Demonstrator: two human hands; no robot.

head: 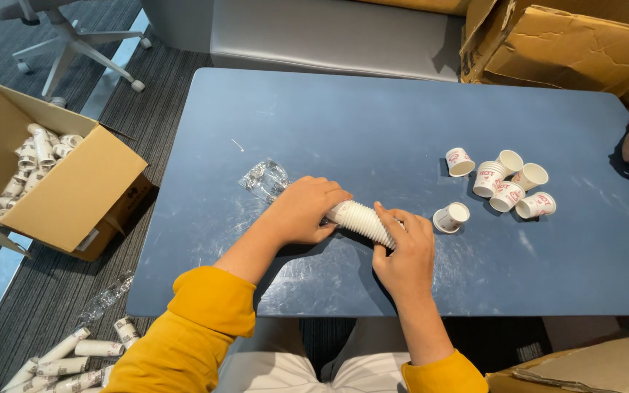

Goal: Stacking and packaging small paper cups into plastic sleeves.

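Grasping ribbed white paper-cup stack (362, 220) lying on matte blue counter (373, 131): left hand (306, 211), right hand (404, 251) both clenched; crinkled clear wrap (263, 179) left.

head cam | looks steeply down, close over blue table (373, 124) (single view) | floor at left edge

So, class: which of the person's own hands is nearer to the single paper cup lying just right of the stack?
Right. The right hand grips the stack beside that cup; the left hand holds the far end.
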